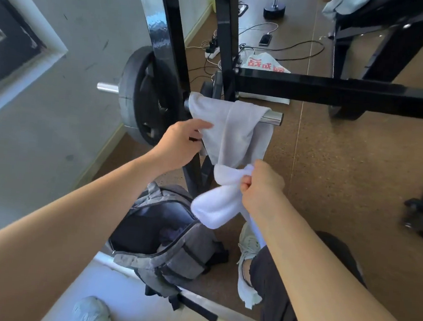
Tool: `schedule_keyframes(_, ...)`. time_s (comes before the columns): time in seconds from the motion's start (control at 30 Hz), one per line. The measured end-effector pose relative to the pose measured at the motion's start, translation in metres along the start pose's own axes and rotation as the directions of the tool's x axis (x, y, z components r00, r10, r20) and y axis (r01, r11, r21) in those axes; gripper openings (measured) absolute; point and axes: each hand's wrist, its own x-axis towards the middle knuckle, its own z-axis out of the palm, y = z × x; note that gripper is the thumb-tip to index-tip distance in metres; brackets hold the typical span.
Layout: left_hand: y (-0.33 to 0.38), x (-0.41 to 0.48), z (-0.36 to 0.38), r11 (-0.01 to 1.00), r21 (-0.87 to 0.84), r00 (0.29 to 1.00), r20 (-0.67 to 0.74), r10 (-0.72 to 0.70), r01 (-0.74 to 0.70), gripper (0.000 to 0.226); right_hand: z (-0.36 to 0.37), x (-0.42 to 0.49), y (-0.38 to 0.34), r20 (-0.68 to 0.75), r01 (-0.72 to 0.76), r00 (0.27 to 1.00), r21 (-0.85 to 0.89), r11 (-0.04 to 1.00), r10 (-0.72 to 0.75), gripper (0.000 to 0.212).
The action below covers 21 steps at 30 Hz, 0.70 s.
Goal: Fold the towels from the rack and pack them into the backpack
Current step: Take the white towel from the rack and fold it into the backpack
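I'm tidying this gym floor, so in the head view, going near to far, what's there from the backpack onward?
Backpack → grey towel on the bar → phone → dumbbell.

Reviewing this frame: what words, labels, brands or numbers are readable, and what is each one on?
"战成": red print on the white bag on the floor behind the rack. A third character is cut off and unreadable.
Weight plate: any marking is too dark to read.
Grey towel, white towel, backpack: no text visible.
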Motion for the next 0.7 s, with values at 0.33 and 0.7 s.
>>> schedule_keyframes(0.33,0.0,-0.114,0.009,0.994,-0.078,0.997,0.009,0.079,-0.078,0.013,-0.006,-0.045,0.035,0.437,0.096,0.899,-0.136,0.986,-0.027,0.009)
schedule_keyframes(0.7,0.024,-0.233,-0.046,0.799,-0.595,0.99,-0.041,-0.135,0.084,0.022,-0.051,-0.123,0.08,0.799,0.756,0.562,-0.388,0.527,-0.216,0.003)
